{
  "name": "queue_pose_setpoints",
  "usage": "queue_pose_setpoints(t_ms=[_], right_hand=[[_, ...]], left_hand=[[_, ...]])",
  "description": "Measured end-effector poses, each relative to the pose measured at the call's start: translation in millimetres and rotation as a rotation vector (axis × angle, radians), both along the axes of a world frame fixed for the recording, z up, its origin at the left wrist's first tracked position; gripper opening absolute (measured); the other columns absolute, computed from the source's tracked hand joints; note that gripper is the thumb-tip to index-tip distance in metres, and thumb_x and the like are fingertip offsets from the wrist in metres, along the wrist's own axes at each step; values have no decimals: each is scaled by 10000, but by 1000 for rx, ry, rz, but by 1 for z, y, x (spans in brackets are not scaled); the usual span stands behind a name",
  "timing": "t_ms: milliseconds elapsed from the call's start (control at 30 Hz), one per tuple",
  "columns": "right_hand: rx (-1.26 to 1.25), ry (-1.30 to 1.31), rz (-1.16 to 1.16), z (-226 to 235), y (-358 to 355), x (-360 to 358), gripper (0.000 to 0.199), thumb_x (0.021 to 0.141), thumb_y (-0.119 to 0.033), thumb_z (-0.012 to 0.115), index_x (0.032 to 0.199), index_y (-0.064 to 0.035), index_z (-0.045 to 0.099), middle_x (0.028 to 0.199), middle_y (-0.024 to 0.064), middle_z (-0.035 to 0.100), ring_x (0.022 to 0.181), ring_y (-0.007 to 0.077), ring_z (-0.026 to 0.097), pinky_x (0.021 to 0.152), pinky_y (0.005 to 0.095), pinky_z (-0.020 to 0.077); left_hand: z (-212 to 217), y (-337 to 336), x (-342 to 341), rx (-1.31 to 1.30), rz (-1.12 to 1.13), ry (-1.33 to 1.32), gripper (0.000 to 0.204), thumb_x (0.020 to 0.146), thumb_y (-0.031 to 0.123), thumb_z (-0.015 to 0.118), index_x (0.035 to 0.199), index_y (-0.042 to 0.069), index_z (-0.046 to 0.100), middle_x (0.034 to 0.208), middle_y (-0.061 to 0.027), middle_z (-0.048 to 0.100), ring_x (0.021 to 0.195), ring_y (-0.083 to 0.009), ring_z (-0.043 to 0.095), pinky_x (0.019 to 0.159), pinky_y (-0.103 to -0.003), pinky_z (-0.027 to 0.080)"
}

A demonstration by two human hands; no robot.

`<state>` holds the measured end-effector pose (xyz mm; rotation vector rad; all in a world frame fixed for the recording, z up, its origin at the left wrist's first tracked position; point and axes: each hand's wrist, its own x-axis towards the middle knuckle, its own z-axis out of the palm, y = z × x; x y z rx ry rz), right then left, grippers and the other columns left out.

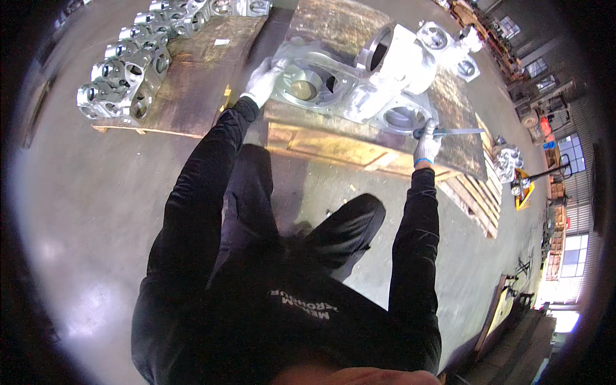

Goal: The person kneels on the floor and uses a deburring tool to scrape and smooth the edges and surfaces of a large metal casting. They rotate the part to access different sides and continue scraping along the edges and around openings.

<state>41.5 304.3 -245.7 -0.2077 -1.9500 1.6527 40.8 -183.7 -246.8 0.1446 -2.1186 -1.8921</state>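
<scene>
A large silvery metal casting (359,99) with round flanged openings lies on a wooden-topped pallet (321,138) ahead of me. My left hand (264,80), in a white glove, rests against the left edge of its square flange; how its fingers lie is hard to make out in the glare. At the casting's near right corner, my right hand (428,142), also gloved, is closed round the dark handle of a flat file (463,131). The file's blade points to the right, over the wooden board. Beside my right hand is the casting's round lower opening (404,119).
On the left, a second wooden pallet (192,96) carries rows of smaller metal castings (131,70). Further right stand a slatted pallet (471,202), a yellow pallet jack (525,189) and another casting (507,163). A dark bench (520,346) sits at the lower right.
</scene>
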Motion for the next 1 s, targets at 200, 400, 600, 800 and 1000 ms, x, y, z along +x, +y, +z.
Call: queue_pose_setpoints(t_ms=[200,400,600,800,1000], right_hand=[[63,-3,-40,-10,-4,79,450,1027,-483,670,1033,-38,598,864,23,612,766,133,558,672,321,490],[101,-21,-167,5,-23,134,523,1008,-535,672,1076,-20,618,895,36,630,786,138,573,685,321,508],[37,-54,-165,45,-26,105,486,955,-506,760,1023,-45,624,794,-7,619,702,97,570,611,280,482],[42,-21,-268,65,-28,28,266,956,-280,776,973,-52,639,797,24,671,650,122,632,552,290,521],[445,-389,-304,88,-20,-50,437,913,-397,675,1053,15,711,977,213,741,922,335,714,822,425,552]], left_hand=[[-18,-20,68,-130,20,16,489,1079,311,583,1437,-22,578,1371,-113,657,1230,-174,586,1082,-307,442],[-37,-39,102,227,-89,150,494,1097,318,554,1455,-22,562,1407,-84,627,1272,-179,573,1112,-329,429],[9,-33,61,343,-22,32,536,1082,369,591,1435,-35,589,1374,-77,652,1239,-153,580,1091,-305,425],[34,-26,-15,-451,285,-101,677,1093,494,362,1428,-64,548,1292,-295,670,1182,-378,658,1032,-411,480],[5,-64,-127,-1240,164,-27,549,1074,255,357,1487,-103,410,1066,-329,715,925,-460,726,828,-590,557]])
